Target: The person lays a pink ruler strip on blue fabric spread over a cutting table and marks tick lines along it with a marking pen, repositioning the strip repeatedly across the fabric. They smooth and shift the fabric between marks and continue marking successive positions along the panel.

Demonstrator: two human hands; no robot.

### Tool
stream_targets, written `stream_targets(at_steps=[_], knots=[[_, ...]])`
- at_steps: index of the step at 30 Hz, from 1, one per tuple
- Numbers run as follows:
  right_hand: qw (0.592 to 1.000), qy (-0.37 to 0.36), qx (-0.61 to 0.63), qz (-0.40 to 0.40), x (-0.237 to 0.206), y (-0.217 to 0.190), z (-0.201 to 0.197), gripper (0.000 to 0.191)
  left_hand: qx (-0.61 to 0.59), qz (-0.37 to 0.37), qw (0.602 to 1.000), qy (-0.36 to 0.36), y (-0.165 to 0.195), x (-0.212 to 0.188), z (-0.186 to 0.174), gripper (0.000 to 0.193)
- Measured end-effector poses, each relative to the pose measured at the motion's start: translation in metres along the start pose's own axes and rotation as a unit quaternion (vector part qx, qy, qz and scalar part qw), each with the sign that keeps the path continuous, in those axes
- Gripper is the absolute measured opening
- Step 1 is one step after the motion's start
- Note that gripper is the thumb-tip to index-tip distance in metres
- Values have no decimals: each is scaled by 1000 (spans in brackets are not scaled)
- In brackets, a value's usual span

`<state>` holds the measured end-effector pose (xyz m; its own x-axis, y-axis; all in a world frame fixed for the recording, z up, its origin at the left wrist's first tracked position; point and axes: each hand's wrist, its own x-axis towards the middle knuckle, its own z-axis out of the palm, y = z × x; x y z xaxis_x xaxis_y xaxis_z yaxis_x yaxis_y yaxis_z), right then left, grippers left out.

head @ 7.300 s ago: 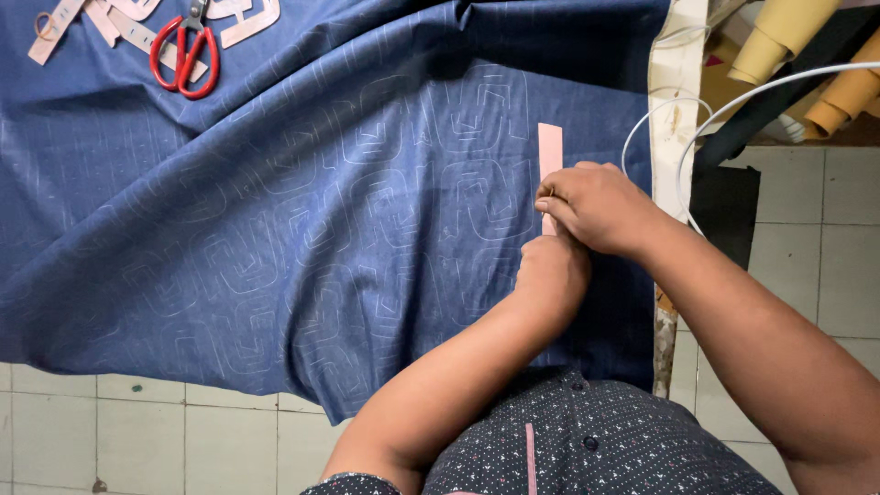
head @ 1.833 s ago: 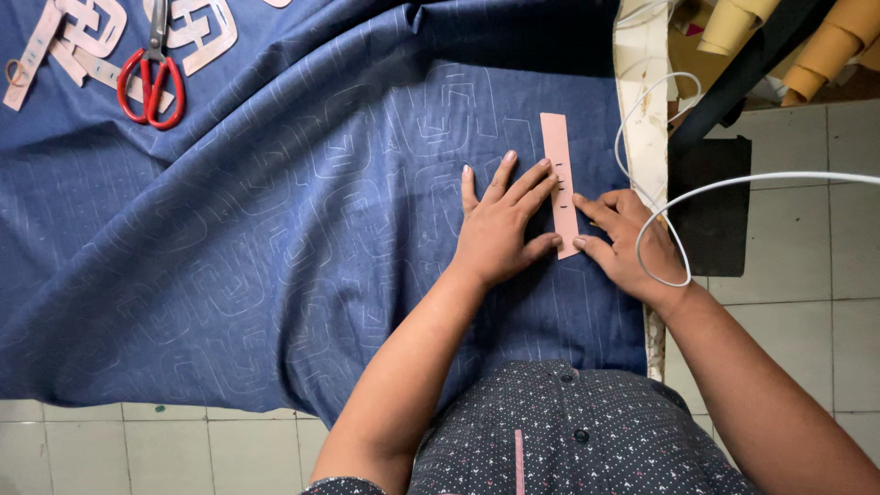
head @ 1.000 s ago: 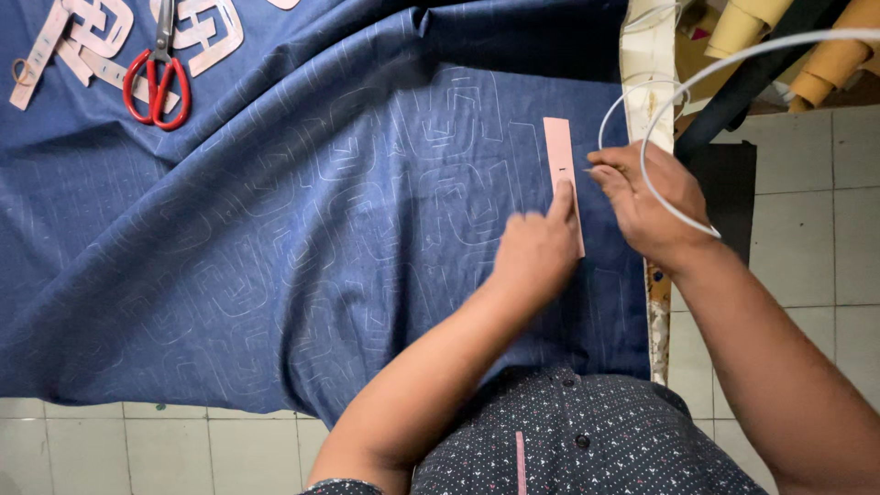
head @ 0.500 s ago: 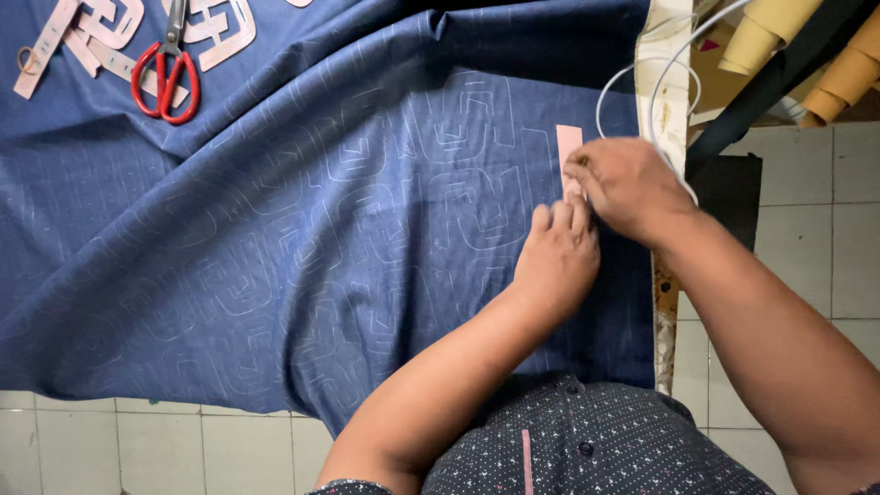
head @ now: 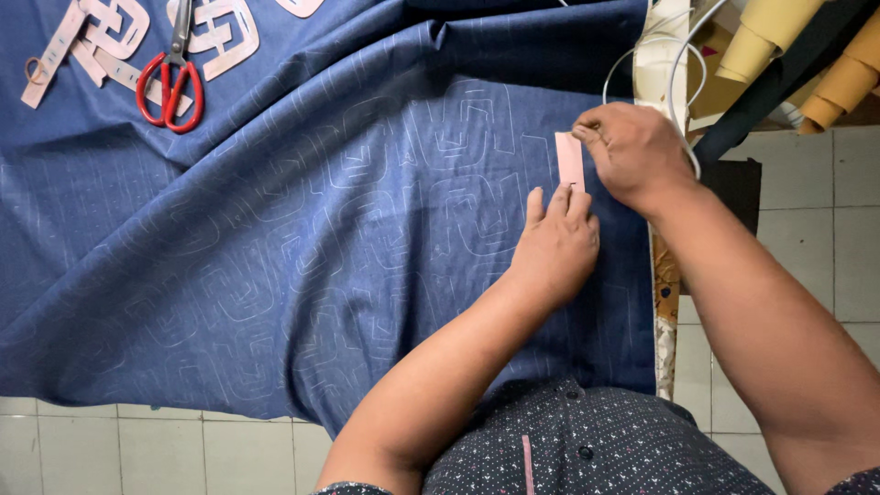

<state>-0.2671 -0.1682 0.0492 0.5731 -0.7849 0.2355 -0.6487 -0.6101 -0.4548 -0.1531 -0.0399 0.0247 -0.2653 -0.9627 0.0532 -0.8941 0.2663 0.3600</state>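
A wide blue cloth [head: 302, 238] covered with pale traced outlines lies spread out. A narrow pink strip [head: 568, 160] lies upright on the cloth near its right edge. My left hand [head: 555, 247] rests flat on the cloth, its fingertips pressing the strip's lower end. My right hand [head: 632, 151] is curled at the strip's upper end, fingertips pinched against its top right corner. Whether those fingers hold something small is hidden.
Red-handled scissors [head: 170, 78] and several pink cut-out templates [head: 220, 37] lie on the cloth at the top left. A white cord [head: 674, 64] loops over the right hand. Yellowish rolls [head: 779, 46] stand at the top right. Tiled floor [head: 807, 238] shows to the right and below.
My right hand has slid up along the strip to its top end. My left hand shifted from lying spread beside the strip to pressing its lower end with the fingertips.
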Motion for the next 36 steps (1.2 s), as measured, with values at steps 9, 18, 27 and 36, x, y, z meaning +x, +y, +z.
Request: stream_targets(at_steps=[9, 18, 27, 36], knots=[[999, -8, 28, 27, -41, -4, -11, 19, -17, 13, 1000, 14, -11, -5, 1, 21], [999, -37, 33, 11, -149, -56, -42, 11, -28, 20, 999, 9, -16, -6, 8, 23], [997, -18, 57, 46, -165, -58, -37, 10, -58, 4, 997, -43, -18, 8, -7, 42], [992, -37, 108, 52, -162, -60, -21, 11, -92, -14, 993, -74, -27, 12, -18, 39]])
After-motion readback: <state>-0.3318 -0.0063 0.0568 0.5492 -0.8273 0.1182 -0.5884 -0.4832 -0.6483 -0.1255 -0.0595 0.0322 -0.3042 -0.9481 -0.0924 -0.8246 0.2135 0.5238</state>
